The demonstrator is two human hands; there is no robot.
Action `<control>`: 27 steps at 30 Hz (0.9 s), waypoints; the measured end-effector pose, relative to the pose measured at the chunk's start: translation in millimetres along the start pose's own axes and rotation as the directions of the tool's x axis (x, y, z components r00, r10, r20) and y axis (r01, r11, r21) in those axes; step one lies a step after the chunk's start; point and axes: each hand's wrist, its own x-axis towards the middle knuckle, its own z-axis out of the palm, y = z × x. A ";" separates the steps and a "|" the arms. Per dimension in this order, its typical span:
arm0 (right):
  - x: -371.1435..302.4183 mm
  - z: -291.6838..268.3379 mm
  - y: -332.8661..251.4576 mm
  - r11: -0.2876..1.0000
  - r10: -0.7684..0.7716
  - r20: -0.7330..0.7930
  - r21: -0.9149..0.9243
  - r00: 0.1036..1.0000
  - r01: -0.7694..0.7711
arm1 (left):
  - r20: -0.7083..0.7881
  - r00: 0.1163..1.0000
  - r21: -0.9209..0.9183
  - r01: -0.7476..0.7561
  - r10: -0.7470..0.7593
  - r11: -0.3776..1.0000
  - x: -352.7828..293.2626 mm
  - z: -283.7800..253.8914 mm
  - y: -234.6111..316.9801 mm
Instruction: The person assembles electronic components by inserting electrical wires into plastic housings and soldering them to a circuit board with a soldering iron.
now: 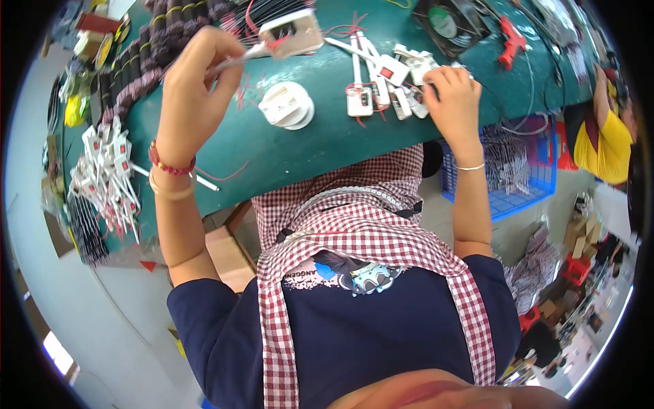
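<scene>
My left hand (199,92) is raised over the green table (225,153), its thumb and fingers pinching the thin stem of a white plastic housing (294,34). The housing's rectangular head lies open toward me, with dark parts and red wire inside. My right hand (454,102) rests at the edge of a pile of white plastic housings (402,78), fingers curled down onto it; what they grip is hidden. Some housings there have red switches. Between my hands stands a round white fixture (289,107) with a white block on top.
A heap of white housings with red switches (105,170) lies at the left edge. Dark cable bundles (139,65) run along the far left. A red glue gun (511,44) and a black fan (451,26) sit far right. A blue crate (504,198) stands below the table.
</scene>
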 end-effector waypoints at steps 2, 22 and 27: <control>-2.1 3.4 5.2 1.000 0.014 -0.003 -0.003 1.000 -0.014 | -0.029 0.993 -0.044 0.114 -0.116 0.992 -27.8 -1.3 -1.5; 27.4 -39.0 -20.3 0.919 0.157 0.013 0.364 0.988 -0.151 | -0.222 0.906 0.080 0.385 -0.360 0.920 -125.1 17.7 -11.1; 42.4 -44.7 -110.0 0.224 0.104 0.511 0.824 0.853 -0.521 | -0.184 0.911 0.038 0.382 -0.369 0.923 -124.5 25.5 -17.5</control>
